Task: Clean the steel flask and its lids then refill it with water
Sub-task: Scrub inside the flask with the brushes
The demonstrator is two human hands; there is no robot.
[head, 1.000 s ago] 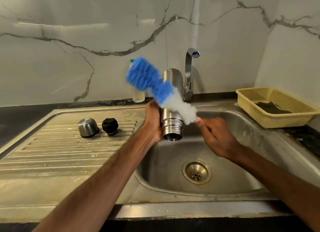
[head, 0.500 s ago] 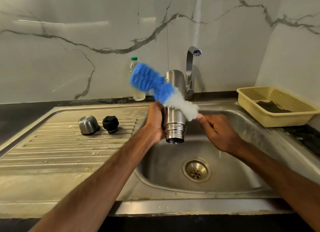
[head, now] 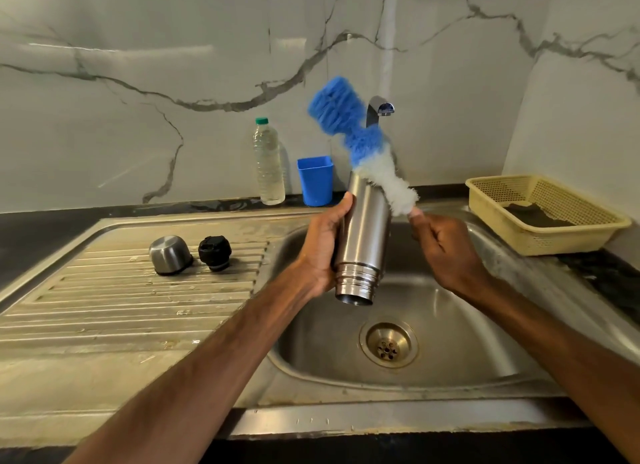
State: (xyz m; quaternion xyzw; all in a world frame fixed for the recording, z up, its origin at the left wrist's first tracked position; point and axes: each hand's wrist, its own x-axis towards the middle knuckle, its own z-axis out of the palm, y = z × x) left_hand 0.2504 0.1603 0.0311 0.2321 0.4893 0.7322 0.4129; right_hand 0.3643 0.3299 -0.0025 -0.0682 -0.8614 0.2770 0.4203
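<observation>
My left hand point(head: 323, 242) grips the steel flask point(head: 363, 242) over the sink basin, upside down with its open mouth toward the drain. My right hand point(head: 441, 245) holds the handle of a blue-and-white bottle brush point(head: 360, 145), whose bristles lie against the flask's upper end and stick up past the tap. The steel cup lid point(head: 169, 255) and the black stopper lid point(head: 214, 252) sit side by side on the ribbed draining board.
The sink basin point(head: 467, 353) has a drain point(head: 388, 345) below the flask. The tap point(head: 379, 109) stands behind the brush. A clear plastic bottle point(head: 268, 162) and a blue cup point(head: 315, 179) stand at the wall. A yellow basket point(head: 543, 214) sits at the right.
The brush has swung up and to the right along the flask. The view has shifted, so the plastic bottle and blue cup now show left of the flask.
</observation>
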